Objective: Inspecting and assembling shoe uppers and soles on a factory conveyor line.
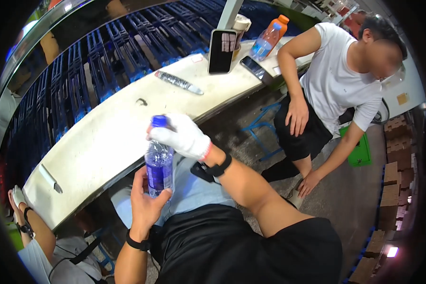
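Observation:
A clear plastic bottle (pixel 159 165) with a purple-blue label and cap stands upright in front of my body, just off the near edge of the white table (pixel 110 128). My bare left hand (pixel 146 199) wraps round its lower part, thumb across the front. In a white knitted glove, my right hand (pixel 182 136) closes round the neck just below the cap (pixel 159 120). The cap sits on the bottle. Both wrists wear black bands. Beyond the bottle, a small dark curved piece (pixel 141 102) lies on the table.
Behind the table runs a line of dark blue racks (pixel 120 45). A wrapped utility knife-like tool (pixel 179 82), upright phone (pixel 222 51), flat phone (pixel 253 67) and orange bottle (pixel 279 23) rest on the table. A seated co-worker (pixel 343 75) bends down at right; another person's hand (pixel 18 199) touches the table's left end.

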`<state>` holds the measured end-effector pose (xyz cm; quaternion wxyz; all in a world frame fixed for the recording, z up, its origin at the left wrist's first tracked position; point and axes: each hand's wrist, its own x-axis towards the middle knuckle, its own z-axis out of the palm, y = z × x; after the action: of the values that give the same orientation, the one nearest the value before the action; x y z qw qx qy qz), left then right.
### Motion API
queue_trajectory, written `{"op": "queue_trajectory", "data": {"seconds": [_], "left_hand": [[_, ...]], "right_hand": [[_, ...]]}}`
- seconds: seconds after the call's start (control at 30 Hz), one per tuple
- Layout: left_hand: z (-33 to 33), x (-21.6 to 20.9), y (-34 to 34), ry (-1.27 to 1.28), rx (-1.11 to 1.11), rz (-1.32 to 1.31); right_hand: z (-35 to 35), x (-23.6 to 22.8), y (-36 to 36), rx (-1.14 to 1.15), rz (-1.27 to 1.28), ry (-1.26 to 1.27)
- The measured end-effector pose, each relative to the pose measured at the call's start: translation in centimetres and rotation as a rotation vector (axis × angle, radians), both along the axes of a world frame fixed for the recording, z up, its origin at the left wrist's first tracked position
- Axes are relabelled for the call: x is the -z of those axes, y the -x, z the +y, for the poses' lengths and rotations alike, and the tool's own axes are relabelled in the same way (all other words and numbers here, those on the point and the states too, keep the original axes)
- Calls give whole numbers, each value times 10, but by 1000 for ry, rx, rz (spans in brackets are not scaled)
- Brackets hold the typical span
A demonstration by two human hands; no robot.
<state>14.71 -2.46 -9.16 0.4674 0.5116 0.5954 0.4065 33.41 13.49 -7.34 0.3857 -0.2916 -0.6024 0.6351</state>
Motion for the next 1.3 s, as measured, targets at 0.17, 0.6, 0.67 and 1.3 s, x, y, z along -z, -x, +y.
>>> {"op": "queue_trajectory", "data": {"seconds": [0.17,0.6,0.67,1.3], "left_hand": [[28,-24,18,-327,272,195],[96,25,113,-433,-308,379],[90,30,103,-434,-276,536],[88,25,83,-648,-238,864]], "right_hand": [[-39,-34,-66,305,-58,-192],[14,-130,-97,411,-150,-155],[25,-118,-78,295,-372,-627],[34,-132,0,275,-279,-833]]}}
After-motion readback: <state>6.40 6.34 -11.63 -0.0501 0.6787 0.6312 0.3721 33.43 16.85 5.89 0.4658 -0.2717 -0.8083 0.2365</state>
